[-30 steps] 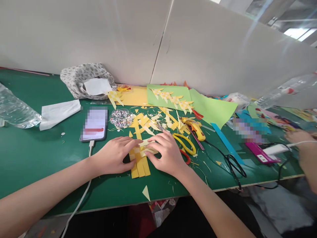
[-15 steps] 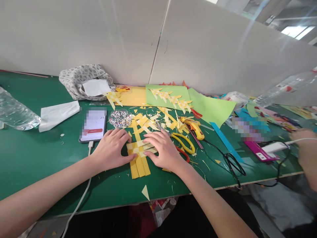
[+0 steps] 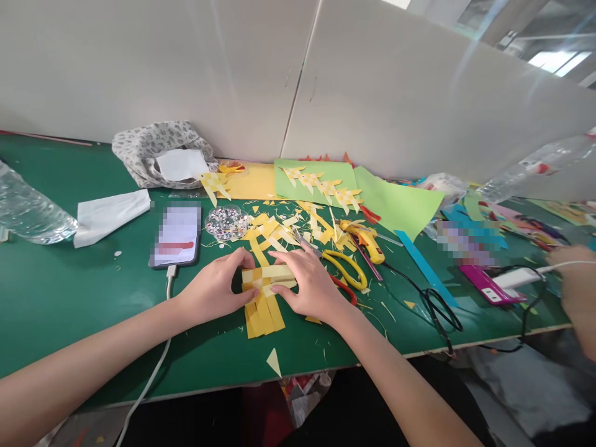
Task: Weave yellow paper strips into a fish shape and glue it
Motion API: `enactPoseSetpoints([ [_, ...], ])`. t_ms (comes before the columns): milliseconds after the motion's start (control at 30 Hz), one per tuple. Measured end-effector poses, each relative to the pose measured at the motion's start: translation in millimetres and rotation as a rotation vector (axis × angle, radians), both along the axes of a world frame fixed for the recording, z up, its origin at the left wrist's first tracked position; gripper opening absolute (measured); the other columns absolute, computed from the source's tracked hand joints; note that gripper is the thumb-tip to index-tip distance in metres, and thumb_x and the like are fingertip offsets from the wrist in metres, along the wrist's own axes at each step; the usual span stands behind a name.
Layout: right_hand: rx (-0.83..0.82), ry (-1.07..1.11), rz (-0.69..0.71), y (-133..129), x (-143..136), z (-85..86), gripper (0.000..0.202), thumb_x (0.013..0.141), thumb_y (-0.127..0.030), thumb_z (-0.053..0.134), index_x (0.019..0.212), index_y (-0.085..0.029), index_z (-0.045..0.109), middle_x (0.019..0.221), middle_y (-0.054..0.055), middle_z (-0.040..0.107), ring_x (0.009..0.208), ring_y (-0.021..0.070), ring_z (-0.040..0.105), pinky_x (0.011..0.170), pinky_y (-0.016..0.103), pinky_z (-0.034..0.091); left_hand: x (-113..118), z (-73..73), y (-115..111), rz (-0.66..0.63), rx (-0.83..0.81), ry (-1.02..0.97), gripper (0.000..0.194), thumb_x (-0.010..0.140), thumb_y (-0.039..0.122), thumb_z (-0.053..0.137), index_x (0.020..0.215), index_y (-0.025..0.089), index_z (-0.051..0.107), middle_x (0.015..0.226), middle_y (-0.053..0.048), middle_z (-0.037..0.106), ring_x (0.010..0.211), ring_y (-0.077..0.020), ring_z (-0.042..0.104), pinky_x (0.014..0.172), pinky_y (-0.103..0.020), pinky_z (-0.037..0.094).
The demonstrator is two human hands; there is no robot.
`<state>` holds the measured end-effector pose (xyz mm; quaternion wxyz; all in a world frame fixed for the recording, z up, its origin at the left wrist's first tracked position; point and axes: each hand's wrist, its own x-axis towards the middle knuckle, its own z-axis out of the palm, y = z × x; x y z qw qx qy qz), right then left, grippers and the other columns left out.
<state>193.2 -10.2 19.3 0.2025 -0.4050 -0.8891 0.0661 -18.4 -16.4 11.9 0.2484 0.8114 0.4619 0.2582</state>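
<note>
"Both hands, what are they doing?"

"The left hand (image 3: 212, 288) pinches the left side of the woven paper (image 3: 257, 281) between thumb and fingers. The right hand (image 3: 313, 282) pinches it too, thumb below and fingers curved over the pale strips (image 3: 274, 272)."

"And where is that woven paper?"

"On the green table (image 3: 93, 304), to the right of the phone (image 3: 176, 236) and a little nearer the person. Its yellow strips (image 3: 263, 320) hang out toward the person."

"What else lies to the right of the phone?"

"Closest is a clear tray of small bits (image 3: 226, 223). Then come paper scraps (image 3: 270, 226), the scissors (image 3: 347, 270) near the right hand, and a yellow glue gun (image 3: 370, 242) past them. Far to the right of the phone is another person's hand (image 3: 570, 256), blurred."

"Behind it?"

"A patterned cloth bag (image 3: 139, 152). Farther right, a row of paper fish (image 3: 310, 180) rests on a green sheet (image 3: 342, 171)."

"Left of the phone?"

"A white tissue (image 3: 112, 216), then a plastic bottle (image 3: 35, 208). A white cable (image 3: 156, 366) runs from the phone's near end past the table's front edge."
</note>
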Motion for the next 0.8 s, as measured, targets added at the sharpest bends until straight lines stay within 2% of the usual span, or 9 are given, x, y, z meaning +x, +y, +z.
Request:
enactPoseSetpoints([
  [233, 0.02, 0.042, 0.012, -3.4, -2.0, 0.7, 0.042, 0.08, -0.03, 0.056, 0.119, -0.024, 0.043, 0.099, 0.004, 0.061, 0.098, 0.0217, 0.055, 0.104, 0.051, 0.027, 9.0, -7.4, 2.3, 0.014, -0.017, -0.118, 0.017, 0.081, 0.028, 0.05, 0.08, 0.023, 0.034, 0.075, 0.002, 0.055, 0.058, -0.0112, 0.052, 0.053, -0.024, 0.041],
  [400, -0.013, 0.053, 0.007, -2.9, -0.5, 0.7, 0.044, 0.08, -0.034, 0.058, 0.12, -0.023, 0.042, 0.088, 0.001, 0.061, 0.09, 0.0185, 0.058, 0.105, 0.049, 0.026, 9.5, -5.6, 1.2, 0.012, -0.044, -0.176, 0.02, 0.08, 0.022, 0.05, 0.074, 0.023, 0.031, 0.072, 0.003, 0.053, 0.065, -0.0115, 0.053, 0.056, -0.023, 0.041],
  [533, -0.064, 0.065, -0.024, -1.5, 0.4, -0.6, 0.049, 0.078, -0.039, 0.06, 0.121, -0.024, 0.043, 0.093, 0.002, 0.063, 0.091, 0.0197, 0.059, 0.104, 0.049, 0.028, 8.9, -4.2, 0.8, 0.008, -0.065, -0.194, 0.019, 0.079, 0.022, 0.051, 0.074, 0.022, 0.032, 0.075, 0.002, 0.054, 0.07, -0.0126, 0.055, 0.058, -0.024, 0.042],
  [633, -0.154, 0.085, -0.074, -1.4, 0.3, -0.4, 0.051, 0.074, -0.04, 0.065, 0.119, -0.026, 0.046, 0.099, 0.004, 0.063, 0.096, 0.0225, 0.059, 0.096, 0.047, 0.038, 8.3, -5.5, 1.9, 0.045, -0.102, -0.199, 0.02, 0.079, 0.026, 0.051, 0.075, 0.022, 0.033, 0.077, 0.002, 0.055, 0.058, -0.0096, 0.049, 0.052, -0.023, 0.038],
  [700, -0.259, 0.15, -0.098, -1.5, 0.1, 0.8, 0.053, 0.072, -0.039, 0.067, 0.119, -0.027, 0.046, 0.099, 0.004, 0.063, 0.094, 0.0217, 0.059, 0.086, 0.042, 0.046, 7.5, -7.1, 3.2, 0.065, -0.145, -0.212, 0.02, 0.08, 0.028, 0.052, 0.076, 0.022, 0.033, 0.078, 0.003, 0.055, 0.05, -0.007, 0.041, 0.047, -0.021, 0.034],
  [800, -0.388, 0.317, -0.092, -0.6, 0.4, 2.9, 0.06, 0.072, -0.035, 0.068, 0.125, -0.028, 0.04, 0.102, 0.004, 0.062, 0.092, 0.0192, 0.06, 0.082, 0.037, 0.049, 5.3, -8.8, 5.4, 0.081, -0.195, -0.24, 0.022, 0.08, 0.031, 0.053, 0.077, 0.022, 0.033, 0.078, 0.003, 0.055, 0.048, -0.0057, 0.036, 0.044, -0.02, 0.032],
])
